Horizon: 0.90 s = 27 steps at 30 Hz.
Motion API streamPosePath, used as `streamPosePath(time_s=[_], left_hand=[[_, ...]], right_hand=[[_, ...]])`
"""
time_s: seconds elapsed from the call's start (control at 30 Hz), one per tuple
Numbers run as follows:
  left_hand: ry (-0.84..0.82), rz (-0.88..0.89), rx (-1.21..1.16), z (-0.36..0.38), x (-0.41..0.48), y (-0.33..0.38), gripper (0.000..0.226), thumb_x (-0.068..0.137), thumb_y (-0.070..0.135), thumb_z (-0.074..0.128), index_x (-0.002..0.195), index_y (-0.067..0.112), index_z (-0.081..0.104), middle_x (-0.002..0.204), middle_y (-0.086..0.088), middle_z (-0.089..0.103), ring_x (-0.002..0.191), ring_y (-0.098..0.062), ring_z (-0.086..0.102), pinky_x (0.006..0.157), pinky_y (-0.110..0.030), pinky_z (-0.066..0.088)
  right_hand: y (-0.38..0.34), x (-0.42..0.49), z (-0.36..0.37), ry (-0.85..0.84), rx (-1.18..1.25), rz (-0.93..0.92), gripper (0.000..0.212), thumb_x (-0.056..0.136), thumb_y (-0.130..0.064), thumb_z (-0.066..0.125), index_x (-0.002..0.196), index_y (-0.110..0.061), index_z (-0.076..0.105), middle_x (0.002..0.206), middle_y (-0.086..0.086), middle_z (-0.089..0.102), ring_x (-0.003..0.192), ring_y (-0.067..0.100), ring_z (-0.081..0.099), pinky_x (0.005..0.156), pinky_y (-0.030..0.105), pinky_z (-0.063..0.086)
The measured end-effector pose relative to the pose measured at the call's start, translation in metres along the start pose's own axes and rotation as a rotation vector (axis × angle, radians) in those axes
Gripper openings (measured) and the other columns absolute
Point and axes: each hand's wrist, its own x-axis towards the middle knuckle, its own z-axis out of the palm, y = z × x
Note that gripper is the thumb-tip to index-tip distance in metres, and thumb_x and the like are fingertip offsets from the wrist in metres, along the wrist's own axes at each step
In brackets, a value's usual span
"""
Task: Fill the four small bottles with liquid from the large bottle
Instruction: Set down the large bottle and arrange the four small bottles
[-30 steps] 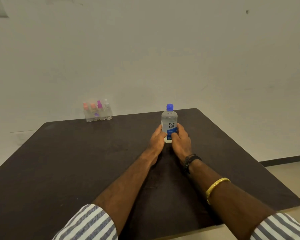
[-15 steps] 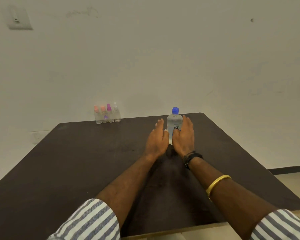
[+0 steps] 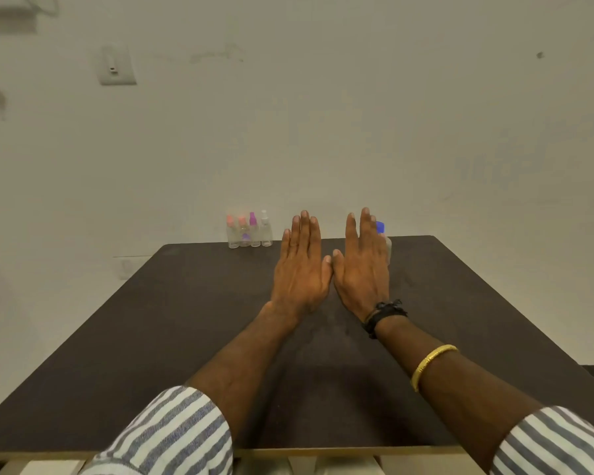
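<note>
Several small clear bottles (image 3: 249, 232) with orange, pink and clear caps stand in a row at the far edge of the dark table (image 3: 172, 330). The large clear bottle with a blue cap (image 3: 382, 231) stands at the far right of centre, mostly hidden behind my right hand (image 3: 361, 265). My left hand (image 3: 301, 269) is held beside the right one, palm down. Both hands have straight fingers and hold nothing. Neither hand touches the large bottle as far as I can see.
A pale wall rises right behind the table's far edge, with a switch plate (image 3: 116, 66) high on the left. The table's front edge (image 3: 340, 450) runs near my striped sleeves. Floor shows at the right.
My hands have let go of the large bottle and spread flat, fingers straight. The view has tilted up, so the bottles sit lower and the large bottle is now behind my right hand.
</note>
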Motion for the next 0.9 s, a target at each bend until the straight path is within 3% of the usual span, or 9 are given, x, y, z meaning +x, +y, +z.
streamPosePath(time_s=[0.17, 0.5, 0.9], left_hand=[[0.034, -0.018, 0.071, -0.014, -0.008, -0.025, 0.075, 0.103, 0.035, 0.032, 0.159, -0.004, 0.002, 0.169, -0.022, -0.005, 0.158, -0.032, -0.005, 0.128, -0.051, 0.009], [0.036, -0.059, 0.177, -0.031, -0.027, -0.062, 0.079, 0.103, 0.035, 0.040, 0.159, -0.004, 0.000, 0.169, -0.022, -0.008, 0.158, -0.032, -0.008, 0.128, -0.051, 0.008], [0.043, -0.116, 0.213, -0.042, -0.031, -0.101, 0.081, 0.102, 0.040, 0.037, 0.159, -0.004, 0.000, 0.169, -0.021, -0.009, 0.158, -0.034, -0.007, 0.128, -0.053, 0.010]], right_hand=[[-0.020, 0.004, 0.020, 0.026, -0.037, -0.086, 0.072, 0.104, -0.031, 0.037, 0.163, -0.008, 0.001, 0.170, 0.016, -0.009, 0.158, 0.031, -0.007, 0.128, 0.051, 0.000], [-0.053, 0.003, 0.043, 0.009, -0.005, -0.174, 0.075, 0.104, -0.028, 0.043, 0.163, -0.008, 0.001, 0.170, 0.017, -0.008, 0.158, 0.033, -0.006, 0.127, 0.056, 0.008], [-0.082, 0.018, 0.069, -0.045, 0.030, -0.236, 0.074, 0.103, -0.029, 0.040, 0.163, -0.008, 0.000, 0.170, 0.017, -0.010, 0.158, 0.033, -0.007, 0.127, 0.056, 0.008]])
